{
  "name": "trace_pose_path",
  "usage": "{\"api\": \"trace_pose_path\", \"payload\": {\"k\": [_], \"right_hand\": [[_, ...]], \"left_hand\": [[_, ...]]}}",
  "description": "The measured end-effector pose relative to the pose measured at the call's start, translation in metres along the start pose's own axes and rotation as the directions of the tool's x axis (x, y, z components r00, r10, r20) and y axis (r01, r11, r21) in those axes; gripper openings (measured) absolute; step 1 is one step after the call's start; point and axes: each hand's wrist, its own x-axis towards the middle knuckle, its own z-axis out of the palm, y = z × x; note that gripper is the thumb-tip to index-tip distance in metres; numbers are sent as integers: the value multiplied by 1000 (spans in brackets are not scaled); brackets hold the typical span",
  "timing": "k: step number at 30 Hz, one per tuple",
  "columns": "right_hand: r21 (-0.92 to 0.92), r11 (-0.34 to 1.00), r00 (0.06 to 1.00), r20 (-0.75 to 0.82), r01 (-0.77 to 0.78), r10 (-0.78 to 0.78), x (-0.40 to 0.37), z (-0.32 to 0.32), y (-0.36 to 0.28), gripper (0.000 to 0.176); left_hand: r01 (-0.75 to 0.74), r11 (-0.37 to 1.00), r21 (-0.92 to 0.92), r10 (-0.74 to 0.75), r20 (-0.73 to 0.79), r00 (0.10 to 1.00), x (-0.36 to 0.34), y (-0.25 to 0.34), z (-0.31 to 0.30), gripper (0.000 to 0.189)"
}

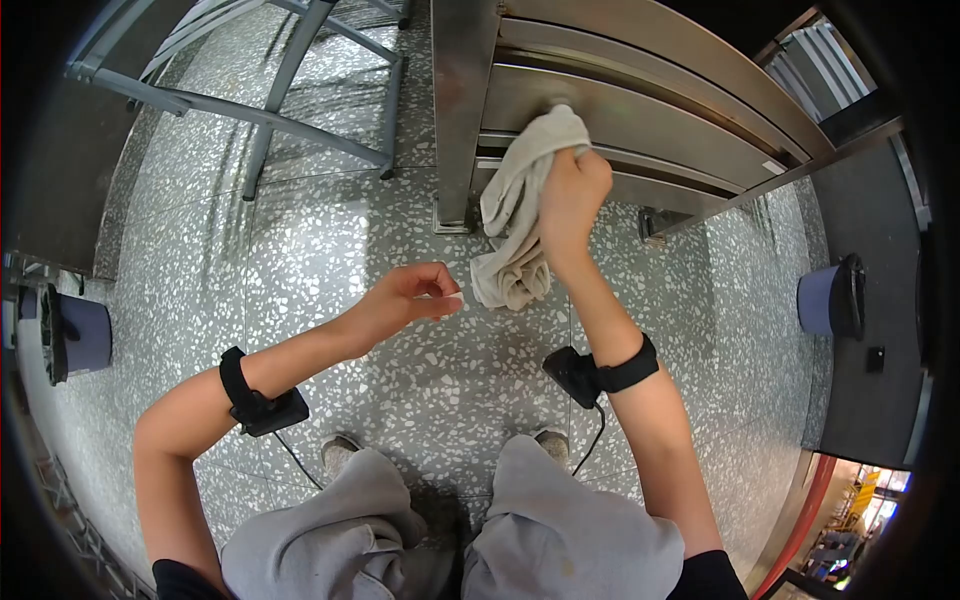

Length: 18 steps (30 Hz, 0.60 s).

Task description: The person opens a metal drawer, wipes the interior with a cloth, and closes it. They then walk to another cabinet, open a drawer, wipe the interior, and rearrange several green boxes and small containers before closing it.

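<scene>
My right hand (573,200) is closed around a crumpled grey-white cloth (515,200). The top of that cloth lies against a stainless steel panel (640,120), while its bunched lower end hangs over the speckled floor. Lower and to the left, my left hand (405,303) is in a pinch, thumb against curled fingers. A small white piece (456,297) shows at those fingertips, too small to name. The left hand is apart from the cloth.
A grey metal folding frame (270,115) stands on the floor at upper left. Lined bins stand at both sides, one left (85,333) and one right (825,300). The steel unit's leg (455,180) meets the floor beside the cloth. Both forearms carry strapped devices with cables.
</scene>
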Motion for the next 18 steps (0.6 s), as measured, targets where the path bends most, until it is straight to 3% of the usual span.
{"api": "trace_pose_path", "payload": {"k": [3,6,10,14,18], "right_hand": [[-233,964,991,53,129,-119,-7,18,10,33],[-155,988,979,202,14,18,-17,24,-10,33],[168,985,999,18,-32,30,-15,17,-7,33],[-124,992,995,98,26,-14,-7,9,0,30],[16,998,971,229,58,-60,-25,-2,10,20]], "left_hand": [[5,1000,15,-5,20,1000,3,0,2,10],[-7,1000,0,7,23,1000,6,0,7,10],[-29,1000,6,29,20,999,1,-2,2,11],[20,1000,20,-20,-8,1000,-1,-6,-2,12],[25,1000,2,-25,4,1000,1,-3,-4,12]]}}
